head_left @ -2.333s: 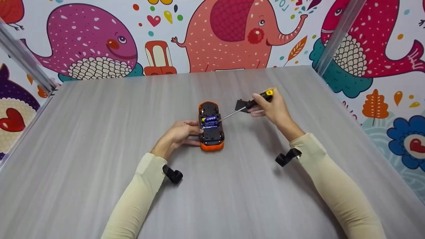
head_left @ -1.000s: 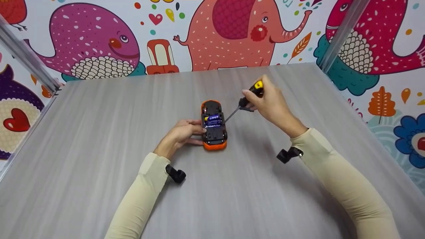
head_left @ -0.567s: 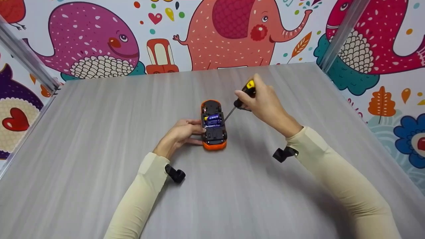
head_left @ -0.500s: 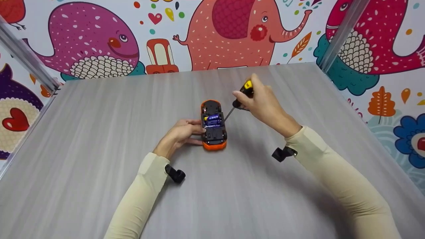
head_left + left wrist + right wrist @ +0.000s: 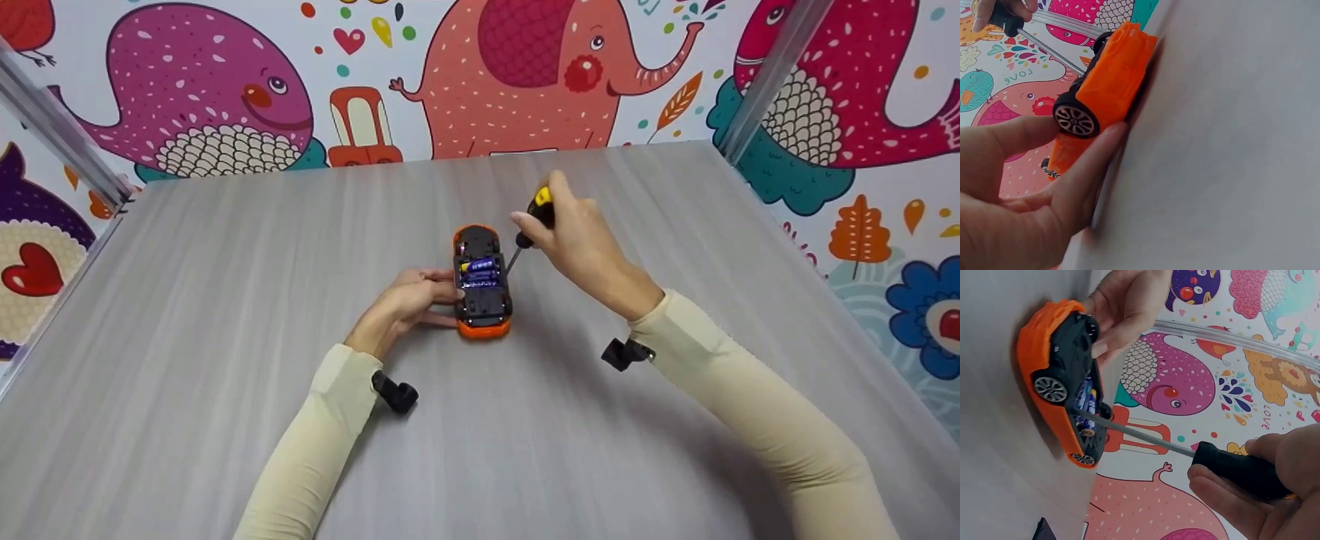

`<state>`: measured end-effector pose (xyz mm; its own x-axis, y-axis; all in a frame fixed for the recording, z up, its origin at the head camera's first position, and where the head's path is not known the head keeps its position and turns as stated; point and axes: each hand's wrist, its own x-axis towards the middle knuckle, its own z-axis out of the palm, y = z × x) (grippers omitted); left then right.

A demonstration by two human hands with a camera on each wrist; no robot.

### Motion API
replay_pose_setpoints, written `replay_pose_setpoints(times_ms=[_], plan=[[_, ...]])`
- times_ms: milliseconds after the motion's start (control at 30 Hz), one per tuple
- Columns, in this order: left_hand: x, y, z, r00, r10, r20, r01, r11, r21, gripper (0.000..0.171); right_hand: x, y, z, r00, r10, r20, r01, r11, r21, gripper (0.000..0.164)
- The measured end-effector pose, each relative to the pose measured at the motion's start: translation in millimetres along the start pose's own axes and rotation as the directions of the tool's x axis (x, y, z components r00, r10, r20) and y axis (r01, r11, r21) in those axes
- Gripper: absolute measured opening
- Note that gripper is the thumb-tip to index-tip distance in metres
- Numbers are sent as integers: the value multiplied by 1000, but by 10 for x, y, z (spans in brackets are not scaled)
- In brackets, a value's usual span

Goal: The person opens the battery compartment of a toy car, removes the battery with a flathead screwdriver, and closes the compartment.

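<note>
An orange toy car lies upside down on the table, its black underside up. Two purple batteries sit in its open compartment, the far one a little askew in the head view. My left hand grips the car's left side between thumb and fingers, also seen in the left wrist view. My right hand holds a black-and-yellow screwdriver by its handle. The screwdriver's tip is at the compartment's right edge, beside the batteries. At the lower left of the right wrist view, a dark flat piece is partly cut off.
The grey table reaches to a wall printed with cartoon animals. A clear strip edges the wall on the right. Black wrist cameras sit on both sleeves.
My right hand has moved left and tipped the screwdriver steeper, its tip staying by the compartment's edge. The black flat piece seen under that hand earlier is now hidden in the head view.
</note>
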<state>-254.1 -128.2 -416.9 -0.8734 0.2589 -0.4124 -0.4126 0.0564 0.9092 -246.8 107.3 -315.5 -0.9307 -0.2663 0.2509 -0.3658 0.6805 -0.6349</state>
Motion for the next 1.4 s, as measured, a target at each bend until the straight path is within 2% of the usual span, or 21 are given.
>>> replay_pose_setpoints(times_ms=[200,467,667,900,967,1033,1267,1400], plan=[[-4,-12,-6,1000,5,3,-5,1000,8,58,-35,50,28,1000,-8,-16,8,999,41,42],[12,8,-14,1000,6,11,-7,1000,11,57,-46,284,-2,995,71,-66,-55,974,220,44],[7,1,-19,1000,2,1,-2,1000,9,57,-86,576,-1,990,89,-112,-42,928,370,42],[-2,0,-3,1000,4,-3,-4,1000,9,58,-110,824,13,984,151,-93,-74,826,558,33],[-4,0,0,1000,2,1,-2,1000,11,58,-117,867,11,983,162,-83,-86,814,574,32],[-2,6,4,1000,1,4,-1,1000,11,57,-126,872,-2,984,158,-82,-86,824,559,32],[0,10,3,1000,-1,7,1,1000,16,58,-126,657,-56,995,29,-99,10,930,368,42],[-3,2,-3,1000,4,-4,-4,1000,21,58,-105,536,-69,998,-8,-63,25,960,279,43]])
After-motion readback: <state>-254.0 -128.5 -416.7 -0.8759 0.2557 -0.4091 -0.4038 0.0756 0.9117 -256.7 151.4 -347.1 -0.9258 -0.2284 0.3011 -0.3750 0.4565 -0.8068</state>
